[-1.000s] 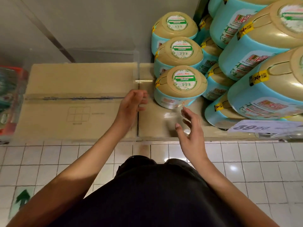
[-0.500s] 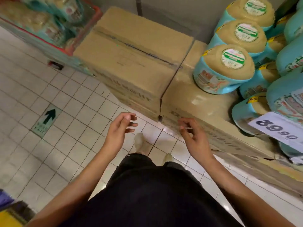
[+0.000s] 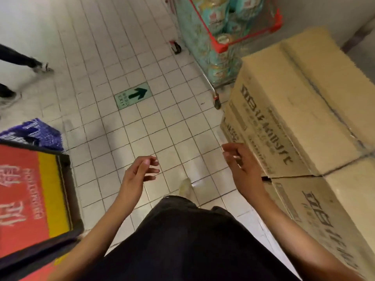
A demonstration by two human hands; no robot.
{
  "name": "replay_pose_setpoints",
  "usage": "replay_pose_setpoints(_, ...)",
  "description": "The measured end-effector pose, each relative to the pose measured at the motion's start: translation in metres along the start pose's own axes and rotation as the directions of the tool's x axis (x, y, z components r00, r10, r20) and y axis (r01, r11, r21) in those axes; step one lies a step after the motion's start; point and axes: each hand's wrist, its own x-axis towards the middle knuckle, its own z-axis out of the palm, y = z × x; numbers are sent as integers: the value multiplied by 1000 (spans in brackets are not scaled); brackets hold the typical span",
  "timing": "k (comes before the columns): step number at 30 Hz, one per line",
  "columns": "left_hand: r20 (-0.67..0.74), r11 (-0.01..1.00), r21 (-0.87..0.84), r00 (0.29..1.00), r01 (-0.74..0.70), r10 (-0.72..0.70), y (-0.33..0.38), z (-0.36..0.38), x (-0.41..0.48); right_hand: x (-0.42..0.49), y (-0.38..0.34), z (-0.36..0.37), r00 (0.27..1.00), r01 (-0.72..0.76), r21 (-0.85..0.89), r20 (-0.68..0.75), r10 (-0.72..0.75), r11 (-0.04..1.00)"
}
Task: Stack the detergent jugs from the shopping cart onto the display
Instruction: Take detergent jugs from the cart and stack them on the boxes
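The red-rimmed shopping cart (image 3: 219, 47) stands at the top of the view, filled with teal detergent jugs (image 3: 235, 15). To its right lie the cardboard boxes (image 3: 300, 110) that form the display base; the stacked jugs on them are out of view. My left hand (image 3: 140, 173) hangs over the tiled floor with loosely curled fingers and holds nothing. My right hand (image 3: 241, 165) hovers beside the front face of the boxes, fingers relaxed and empty. Both hands are well short of the cart.
A green exit arrow tile (image 3: 134, 95) marks the white floor between me and the cart. A red and yellow display board (image 3: 30, 199) and a blue crate (image 3: 36, 132) sit at the left. Another person's legs and shoes (image 3: 26, 63) show at the far left.
The view has swung left, away from the stacked jugs and toward the cart. Both hands have dropped from the box top and stay empty.
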Motion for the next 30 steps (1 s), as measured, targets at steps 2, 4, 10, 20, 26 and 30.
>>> replay_pose_setpoints(2,-49,1000,-15,999,15,-16,-4,-34,17,31,-17,29,999,5,-6,53,-5,1000)
replay_pose_setpoints(4,-75,999,-20,996,39,-40,-5,-60,35,56,-30,53,996,-9,3,87,9,1000)
replay_pose_setpoints(10,-66,999,-39,997,36,-39,16,-96,112,115,-43,98,983,-92,-34,158,96,995)
replay_pose_setpoints(20,-33,992,-110,997,-66,63,110,-92,297,261,-42,110,973,-173,-71,143,182,982)
replay_pose_setpoints(26,-81,998,-56,997,7,-12,145,-110,385,401,-68,134,966,-166,-67,190,176,984)
replay_pose_setpoints(30,-110,998,-3,992,68,-68,160,-134,440,503,-99,158,961,-115,-67,245,129,991)
